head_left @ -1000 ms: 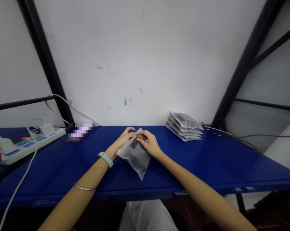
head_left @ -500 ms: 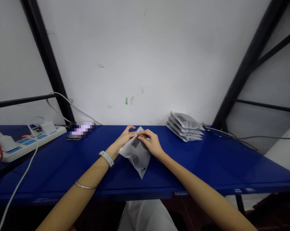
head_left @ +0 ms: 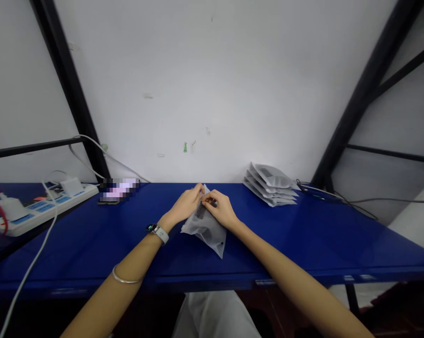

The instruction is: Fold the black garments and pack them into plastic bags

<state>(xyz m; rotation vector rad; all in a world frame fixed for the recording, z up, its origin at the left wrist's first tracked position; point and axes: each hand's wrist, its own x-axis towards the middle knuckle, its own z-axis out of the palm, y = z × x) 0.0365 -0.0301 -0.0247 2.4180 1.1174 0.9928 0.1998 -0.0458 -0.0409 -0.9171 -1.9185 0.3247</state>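
A frosted grey zip bag (head_left: 209, 228) with a dark label lies tilted on the blue table (head_left: 303, 234), its bottom corner pointing toward me. My left hand (head_left: 184, 205) pinches the bag's top edge from the left, fingers closed on it; that wrist carries a watch and a thin bangle. Pressed together on the same top edge, just right of the label, are the fingers of my right hand (head_left: 221, 209). The two hands nearly touch at the bag's mouth.
A stack of similar grey bags (head_left: 271, 184) sits at the back right, with dark cables (head_left: 324, 193) beside it. A white power strip (head_left: 39, 209) with plugs and a white cable lies at the left. A blurred flat object (head_left: 119, 189) rests near the wall. Black frame posts stand on both sides.
The bag has shifted slightly right and turned. My left hand has moved in closer to the right one at the bag's top edge.
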